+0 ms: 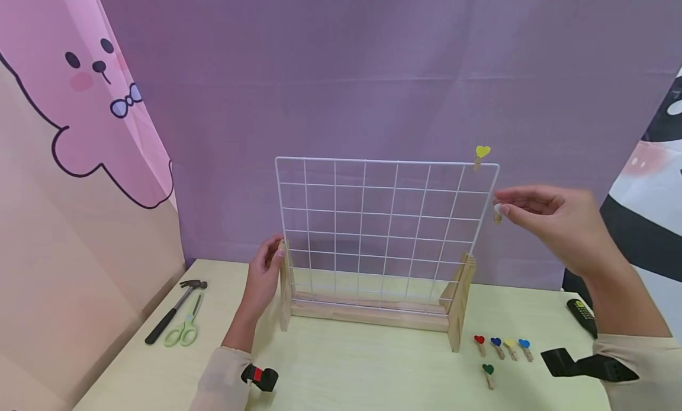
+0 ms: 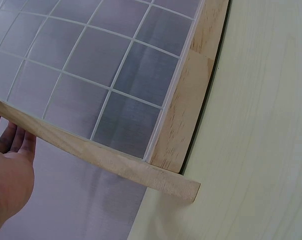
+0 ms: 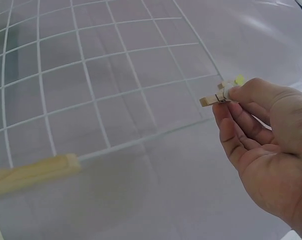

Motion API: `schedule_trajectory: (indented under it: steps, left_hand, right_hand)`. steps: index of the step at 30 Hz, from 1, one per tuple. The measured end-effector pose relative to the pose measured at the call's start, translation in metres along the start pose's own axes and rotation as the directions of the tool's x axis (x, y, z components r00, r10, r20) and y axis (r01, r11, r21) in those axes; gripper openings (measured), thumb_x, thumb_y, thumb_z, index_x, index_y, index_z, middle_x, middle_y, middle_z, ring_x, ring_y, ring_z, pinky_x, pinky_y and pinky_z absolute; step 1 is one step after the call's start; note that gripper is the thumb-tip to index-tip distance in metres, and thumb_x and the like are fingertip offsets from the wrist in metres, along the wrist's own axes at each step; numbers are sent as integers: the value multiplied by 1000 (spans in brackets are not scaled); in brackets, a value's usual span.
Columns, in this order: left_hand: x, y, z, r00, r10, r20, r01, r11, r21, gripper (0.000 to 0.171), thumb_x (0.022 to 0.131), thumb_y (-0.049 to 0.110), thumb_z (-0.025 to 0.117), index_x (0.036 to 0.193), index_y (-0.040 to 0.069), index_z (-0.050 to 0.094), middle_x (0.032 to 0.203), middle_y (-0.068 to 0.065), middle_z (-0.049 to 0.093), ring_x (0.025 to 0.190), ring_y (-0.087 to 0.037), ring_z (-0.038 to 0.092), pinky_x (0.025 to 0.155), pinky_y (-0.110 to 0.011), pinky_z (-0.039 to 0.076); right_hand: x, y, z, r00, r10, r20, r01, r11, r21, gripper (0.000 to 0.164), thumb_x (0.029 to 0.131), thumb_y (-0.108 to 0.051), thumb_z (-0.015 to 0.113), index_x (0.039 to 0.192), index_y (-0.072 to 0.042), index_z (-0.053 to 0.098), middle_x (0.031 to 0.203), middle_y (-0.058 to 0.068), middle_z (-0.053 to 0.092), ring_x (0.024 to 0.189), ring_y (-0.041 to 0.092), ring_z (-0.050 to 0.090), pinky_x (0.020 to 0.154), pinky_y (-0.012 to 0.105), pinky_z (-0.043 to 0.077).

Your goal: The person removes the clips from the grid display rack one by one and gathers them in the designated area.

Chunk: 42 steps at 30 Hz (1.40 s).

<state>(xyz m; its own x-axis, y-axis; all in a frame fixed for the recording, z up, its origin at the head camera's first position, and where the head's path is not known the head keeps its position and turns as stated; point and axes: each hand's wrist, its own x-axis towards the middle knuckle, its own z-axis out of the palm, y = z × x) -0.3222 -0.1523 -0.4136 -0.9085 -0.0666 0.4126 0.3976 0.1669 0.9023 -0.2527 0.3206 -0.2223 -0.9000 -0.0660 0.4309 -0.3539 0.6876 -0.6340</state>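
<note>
A white wire grid (image 1: pixel 378 215) stands upright in a wooden stand (image 1: pixel 367 316) on the table. My left hand (image 1: pixel 263 275) grips the upper part of the stand's left post, its fingers passing behind the wood (image 2: pixel 85 147) in the left wrist view. Just off the grid's right edge, my right hand (image 1: pixel 565 224) pinches a small wooden clothespin (image 1: pixel 498 217) with a white top between thumb and fingertips. The right wrist view shows the bare wooden end of this clothespin (image 3: pixel 211 100) pointing toward the grid. A yellow heart clothespin (image 1: pixel 482 154) is clipped on the grid's top wire near the right corner.
Several heart clothespins lie right of the stand, among them a red one (image 1: pixel 479 343) and a green one (image 1: pixel 488 372). A black remote (image 1: pixel 581 316) lies at the right. On the left are a hammer (image 1: pixel 173 313) and green-handled scissors (image 1: pixel 186 328). A purple curtain (image 1: pixel 373 73) hangs behind.
</note>
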Motion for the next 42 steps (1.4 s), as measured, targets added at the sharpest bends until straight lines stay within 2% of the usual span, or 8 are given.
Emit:
schedule_trajectory:
  steps: [10,19,25,29,35,42]
  left_hand:
    - [1,-1,1,1000,-5,-12,5,1000,-13,39,109,15,51,148,10,51,139,-16,59,120,-10,55,99,-6,43]
    - [0,0,3,1000,-6,9,6,1000,-2,40,110,18,50,149,11,49,143,-16,58,128,-22,54,100,-5,42]
    - [1,0,1,1000,-17,-9,17,1000,-6,39,109,16,51,148,10,50,142,-15,58,124,-14,54,100,-6,42]
    - [1,1,1,1000,-16,-12,16,1000,-13,39,109,15,52,148,10,51,142,-16,58,123,-11,54,100,-6,43]
    - [1,2,1,1000,-7,-10,7,1000,-11,39,109,15,52,148,9,50,141,-17,59,124,-16,54,99,-6,43]
    - [1,-1,0,1000,-17,-16,17,1000,-5,40,109,16,52,148,10,50,141,-16,58,127,-21,53,100,-5,42]
  right_hand:
    - [-24,29,7,999,35,27,-35,999,-20,37,100,-33,69,131,-14,69,105,-34,70,95,-14,64,77,3,47]
    - [-52,61,11,997,66,49,-68,997,44,31,98,-23,72,126,-10,71,103,-30,73,92,-14,67,75,5,51]
    - [-64,73,18,997,59,51,-64,993,94,29,97,-15,72,125,-6,72,104,-26,76,93,-11,69,76,7,52]
    - [-72,81,23,995,73,64,-80,991,107,30,98,-16,72,126,-6,71,106,-24,76,93,-9,70,77,7,53]
    - [-84,90,33,990,114,87,-121,989,84,34,98,-24,73,128,-8,70,105,-23,77,93,-8,70,76,9,53]
    - [-95,104,41,985,141,97,-153,981,122,34,98,-20,72,128,-4,69,104,-24,76,92,-7,71,76,11,55]
